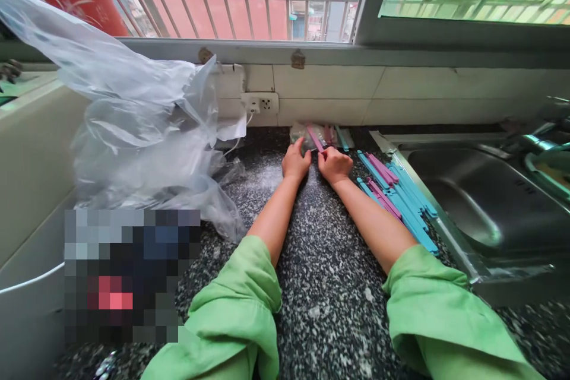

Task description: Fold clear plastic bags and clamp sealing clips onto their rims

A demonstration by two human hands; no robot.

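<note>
My right hand (335,165) is closed around the lower end of a pink sealing clip (315,138), a long thin plastic strip that slants up and left. Just left of it, my left hand (295,161) rests at the near edge of a small clear plastic bag (299,132), its thumb apart from the curled fingers. Part of the bag lies behind the hands, and its contents cannot be made out. More pink clips and a teal clip (342,138) lie by the bag. Several teal clips (409,202) and pink clips (382,169) are spread beside my right forearm.
A steel sink (472,196) with a tap (541,139) is set into the speckled counter (320,309) on the right. A large crumpled plastic bag (142,136) stands at left, behind a blurred-out patch. A wall socket (266,104) with a plugged-in cord is at the back.
</note>
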